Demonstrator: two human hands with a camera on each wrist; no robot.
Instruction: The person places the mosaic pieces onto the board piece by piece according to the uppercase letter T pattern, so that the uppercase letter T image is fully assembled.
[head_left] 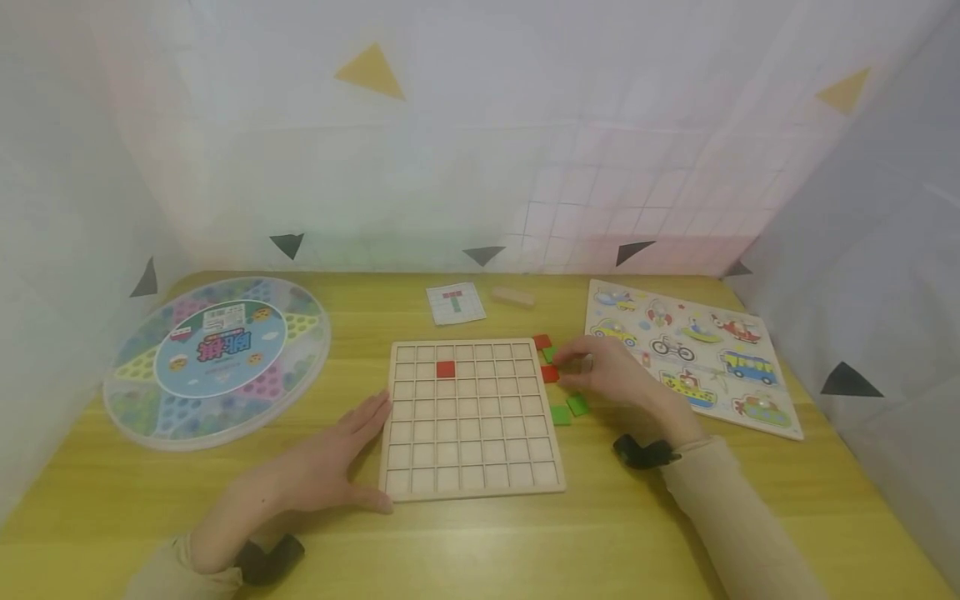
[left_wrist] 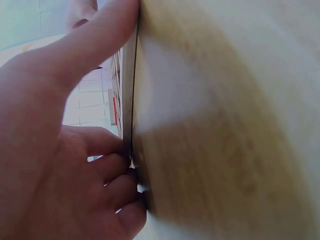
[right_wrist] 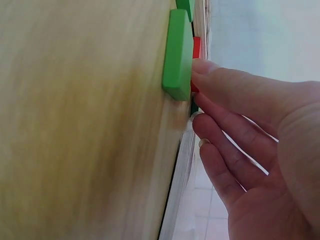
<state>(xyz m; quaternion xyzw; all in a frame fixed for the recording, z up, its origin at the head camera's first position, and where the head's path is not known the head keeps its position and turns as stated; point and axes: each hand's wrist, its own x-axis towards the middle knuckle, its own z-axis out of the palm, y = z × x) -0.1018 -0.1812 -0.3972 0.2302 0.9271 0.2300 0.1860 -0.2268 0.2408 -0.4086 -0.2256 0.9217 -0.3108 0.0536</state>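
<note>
A wooden grid board [head_left: 472,497] lies flat at the table's middle, with one red square tile [head_left: 446,369] in a cell of its second row. Along the board's left edge rests my left hand [head_left: 322,458], its thumb spread toward the near corner and its fingers against the side. At the board's right side, my right hand [head_left: 611,375] pinches another red tile [head_left: 550,374] between thumb and fingers. Around it lie a further red tile [head_left: 542,342] and several green tiles [head_left: 560,415]. A green tile [right_wrist: 177,55] stands out close to the right thumb in the right wrist view.
Beyond the board lie a pattern card [head_left: 456,303] showing a red and green T shape and a small wooden bar [head_left: 512,297]. On the left is a round game box [head_left: 311,383]; on the right, a picture puzzle board [head_left: 720,375]. Pale walls enclose the table.
</note>
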